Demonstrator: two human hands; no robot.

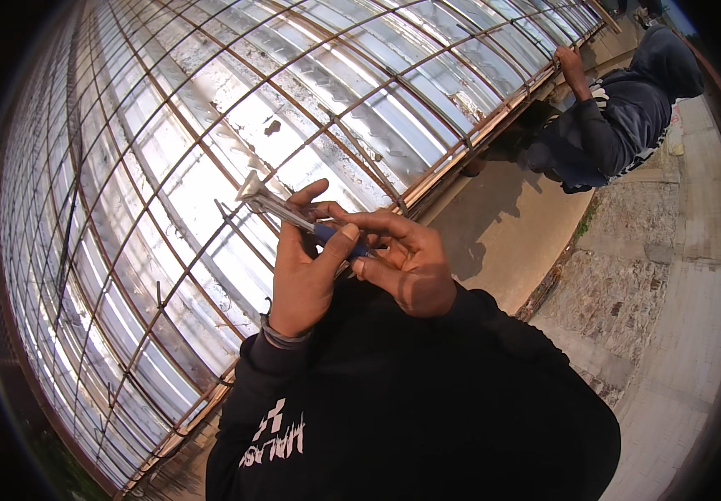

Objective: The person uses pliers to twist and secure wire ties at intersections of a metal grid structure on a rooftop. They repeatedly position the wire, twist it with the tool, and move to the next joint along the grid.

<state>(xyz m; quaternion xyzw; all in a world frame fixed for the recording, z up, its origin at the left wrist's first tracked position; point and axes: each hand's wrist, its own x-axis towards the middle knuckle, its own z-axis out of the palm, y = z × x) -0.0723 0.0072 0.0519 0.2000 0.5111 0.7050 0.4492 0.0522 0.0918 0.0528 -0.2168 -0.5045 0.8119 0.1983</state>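
In front of my chest, both hands meet on a slim tool (pixel 281 211) with a silvery shaft, a pale flared tip and a dark blue section. Its exact kind cannot be made out. My left hand (pixel 306 267) is closed round it, thumb on the blue section and index finger raised past the shaft. At the blue end, the thumb and fingers of my right hand (pixel 410 263) are pinched on it; the fingers partly hide that end. The tip points up and left, over a grid of rusty rebar (pixel 202 140) on shiny corrugated metal sheets (pixel 185 179).
A long edge (pixel 469 150) of the sheets and bars runs diagonally beside me. Beyond it lies brown ground (pixel 494 250), with a paved strip (pixel 686 334) farther right. Another person (pixel 611 117) in dark clothes, at the upper right, has a hand on the edge.
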